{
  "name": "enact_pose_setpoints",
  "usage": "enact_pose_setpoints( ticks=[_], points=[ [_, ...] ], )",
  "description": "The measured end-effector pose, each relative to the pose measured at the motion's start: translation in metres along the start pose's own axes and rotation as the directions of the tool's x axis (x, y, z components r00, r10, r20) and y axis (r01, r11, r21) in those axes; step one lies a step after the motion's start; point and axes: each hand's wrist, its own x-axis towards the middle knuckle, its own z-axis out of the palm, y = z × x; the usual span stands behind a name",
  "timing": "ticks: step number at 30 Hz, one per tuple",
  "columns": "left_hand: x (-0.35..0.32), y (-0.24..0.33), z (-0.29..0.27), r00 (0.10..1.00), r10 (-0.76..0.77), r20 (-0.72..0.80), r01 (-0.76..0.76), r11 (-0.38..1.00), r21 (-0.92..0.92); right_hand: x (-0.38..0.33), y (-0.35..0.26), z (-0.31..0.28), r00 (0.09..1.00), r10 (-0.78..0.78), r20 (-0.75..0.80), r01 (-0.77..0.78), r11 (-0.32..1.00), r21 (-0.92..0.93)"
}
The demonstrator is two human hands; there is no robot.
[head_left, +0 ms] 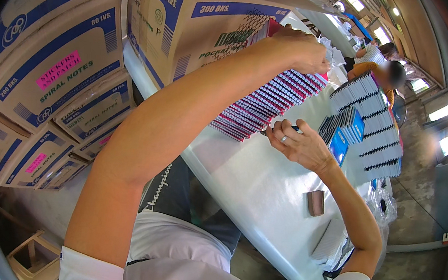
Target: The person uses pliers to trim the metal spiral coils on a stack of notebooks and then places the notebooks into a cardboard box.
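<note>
My left hand (pixel 302 51) reaches up and forward, fingers closed on the top of a long leaning stack of pink-edged spiral notebooks (pixel 265 103) on a white table (pixel 252 182). My right hand (pixel 296 143) rests beside the lower end of that stack and holds a dark pen (pixel 292 129) between its fingers. A ring shows on one finger. To the right stand stacks of blue-covered spiral notebooks (pixel 368 124).
Large cardboard cartons (pixel 47 73) with blue print are piled on the left and behind the stack (pixel 204 25). A small brown block (pixel 315 201) lies on the table. Another person (pixel 381 70) sits at the far end. A plastic stool (pixel 33 256) stands lower left.
</note>
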Motion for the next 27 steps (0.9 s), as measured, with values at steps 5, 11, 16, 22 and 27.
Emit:
enact_pose_setpoints(
  ticks=[5, 11, 16, 22, 27],
  points=[
    [-0.005, -0.001, -0.002, 0.999, -0.024, -0.024, 0.023, 0.999, -0.033, 0.014, -0.052, -0.011, 0.865, 0.319, 0.388, -0.384, 0.917, 0.103],
    [-0.004, 0.001, -0.004, 1.0, -0.026, -0.006, 0.026, 0.999, -0.044, 0.009, -0.016, -0.026, 0.956, 0.226, 0.185, -0.251, 0.96, 0.124],
    [-0.003, -0.001, -0.001, 0.999, -0.023, -0.04, 0.022, 0.999, -0.028, -0.001, -0.001, -0.015, 0.994, 0.055, 0.099, -0.055, 0.998, -0.01],
    [0.0, 0.0, -0.001, 1.0, -0.02, 0.007, 0.02, 0.999, -0.028, -0.005, -0.004, -0.012, 0.993, 0.015, 0.118, -0.007, 0.997, -0.073],
    [-0.006, -0.002, -0.003, 1.0, -0.015, -0.024, 0.014, 0.999, -0.031, 0.018, -0.045, -0.024, 0.841, 0.339, 0.421, -0.401, 0.914, 0.064]
  ],
)
